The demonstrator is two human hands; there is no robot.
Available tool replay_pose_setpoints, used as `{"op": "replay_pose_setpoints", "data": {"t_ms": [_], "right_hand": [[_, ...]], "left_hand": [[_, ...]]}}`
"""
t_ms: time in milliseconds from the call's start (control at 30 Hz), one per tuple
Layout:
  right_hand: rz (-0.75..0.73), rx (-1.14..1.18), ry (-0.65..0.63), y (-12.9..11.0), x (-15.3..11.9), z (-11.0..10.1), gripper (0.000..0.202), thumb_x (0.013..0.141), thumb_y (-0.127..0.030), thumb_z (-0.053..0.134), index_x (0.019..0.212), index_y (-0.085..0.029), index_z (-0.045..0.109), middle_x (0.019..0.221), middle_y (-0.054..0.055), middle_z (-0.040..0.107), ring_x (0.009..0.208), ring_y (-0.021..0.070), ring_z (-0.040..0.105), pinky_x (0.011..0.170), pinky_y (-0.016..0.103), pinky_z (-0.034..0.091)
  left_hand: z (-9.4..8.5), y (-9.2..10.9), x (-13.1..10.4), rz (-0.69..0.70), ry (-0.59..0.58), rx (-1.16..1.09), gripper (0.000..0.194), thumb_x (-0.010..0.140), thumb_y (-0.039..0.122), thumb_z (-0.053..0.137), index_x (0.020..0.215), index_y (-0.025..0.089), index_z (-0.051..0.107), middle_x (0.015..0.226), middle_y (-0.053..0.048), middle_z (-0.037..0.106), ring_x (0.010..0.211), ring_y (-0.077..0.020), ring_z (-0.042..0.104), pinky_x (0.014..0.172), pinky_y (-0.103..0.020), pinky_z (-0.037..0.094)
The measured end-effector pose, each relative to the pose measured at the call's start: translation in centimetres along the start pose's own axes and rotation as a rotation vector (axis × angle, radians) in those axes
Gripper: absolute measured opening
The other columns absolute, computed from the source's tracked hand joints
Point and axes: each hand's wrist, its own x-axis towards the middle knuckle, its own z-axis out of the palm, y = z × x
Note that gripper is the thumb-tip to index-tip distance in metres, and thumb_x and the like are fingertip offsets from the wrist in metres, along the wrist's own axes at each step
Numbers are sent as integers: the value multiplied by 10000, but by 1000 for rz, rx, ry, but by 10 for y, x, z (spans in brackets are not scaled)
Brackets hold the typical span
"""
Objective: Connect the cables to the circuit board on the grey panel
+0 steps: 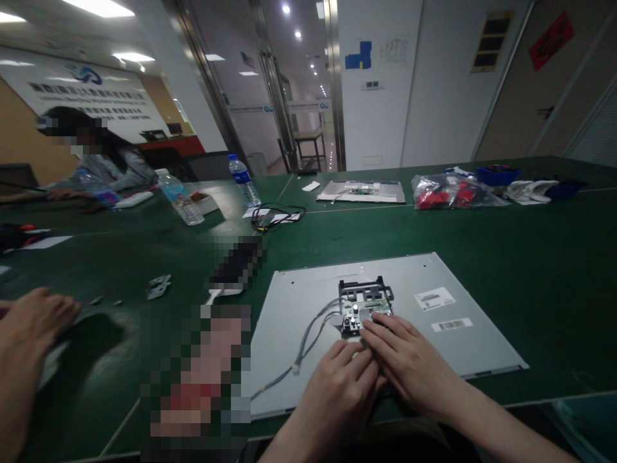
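A flat grey display panel (385,273) lies back side up on the green table, close in front of me. Near its middle sits a small green circuit board (371,310) in a black plastic bracket (369,281). A grey cable (308,334) runs from the board's left side toward the panel's lower left. My left hand (340,379) is closed at the board's near edge, its fingers curled and their tips hidden. Beside it, my right hand (409,357) lies with fingers stretched out over the board's near right corner, touching it. Two white labels (434,298) are stuck on the panel's right.
Another person's hand (41,315) rests at the left, near small metal parts (159,286). A phone (236,263) lies beyond the panel's left side. Farther back are water bottles (243,180), black cables (277,217), a second panel (332,191) and bagged red parts (448,191).
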Motion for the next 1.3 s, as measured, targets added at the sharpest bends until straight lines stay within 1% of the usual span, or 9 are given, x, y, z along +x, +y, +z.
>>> {"op": "replay_pose_setpoints", "data": {"t_ms": [133, 300, 700, 800, 900, 1000, 1067, 1233, 1300], "right_hand": [[6, 5, -1, -1, 1, -1, 551, 899, -130, 469, 1448, -152, 429, 1493, 68, 457, 1390, 254, 348, 1155, 455, 339], [-1, 1, 6, -1, 0, 0, 563, 891, -117, 462, 1452, -152, 424, 1499, 64, 449, 1394, 251, 342, 1157, 453, 338], [7, -1, -11, -1, -1, -2, 594, 877, -118, 491, 1463, -167, 412, 1507, 58, 441, 1399, 247, 344, 1145, 459, 358], [4, 0, -6, -1, -2, -2, 609, 870, -107, 487, 1471, -165, 402, 1506, 62, 442, 1399, 247, 345, 1142, 459, 362], [5, 4, -1, 0, -2, -1, 618, 867, -100, 483, 1475, -165, 396, 1505, 64, 444, 1398, 247, 346, 1143, 456, 360], [8, 16, 3, 1, -2, 0, 610, 873, -102, 474, 1476, -151, 394, 1501, 72, 448, 1397, 247, 344, 1151, 447, 347], [12, 26, 6, 1, -1, 1, 600, 881, -112, 470, 1476, -139, 391, 1496, 79, 453, 1394, 246, 346, 1154, 439, 342], [9, 31, 16, 1, 0, 3, 623, 873, -100, 464, 1486, -120, 359, 1478, 101, 469, 1385, 245, 358, 1149, 442, 349], [5, 30, 17, 1, 0, 3, 648, 860, -92, 467, 1495, -113, 339, 1475, 109, 471, 1386, 250, 357, 1145, 450, 353]], "left_hand": [[1, 0, 0, 8, 1, -7, 137, 961, 181, 512, 885, 160, 624, 885, -59, 659, 822, -213, 604, 748, -377, 491], [0, 0, 1, 19, 32, -3, 156, 963, 180, 508, 848, 161, 612, 854, -53, 657, 783, -204, 592, 725, -370, 479], [-2, 2, 2, -24, -2, -3, 179, 968, 185, 483, 857, 160, 621, 883, -77, 655, 833, -203, 611, 764, -368, 496], [-4, 3, 3, -36, -16, 1, 157, 965, 192, 493, 883, 161, 624, 912, -80, 664, 861, -218, 619, 767, -382, 503], [-6, 4, 4, -60, -15, -4, 133, 955, 191, 499, 961, 159, 628, 993, -88, 674, 935, -245, 622, 810, -414, 510], [-7, 4, 3, -85, -1, -16, 166, 936, 181, 515, 1065, 154, 617, 1092, -94, 673, 1018, -268, 611, 871, -441, 506], [-7, 4, 3, -94, -5, -23, 186, 927, 177, 526, 1091, 157, 611, 1133, -93, 668, 1053, -274, 603, 901, -446, 501], [-6, 3, 3, -122, -38, -41, 227, 911, 183, 550, 1131, 158, 601, 1142, -85, 670, 1077, -275, 592, 930, -443, 494], [-7, 3, 3, -132, -57, -42, 216, 910, 189, 553, 1119, 167, 607, 1130, -81, 672, 1077, -274, 590, 935, -446, 492]]}}
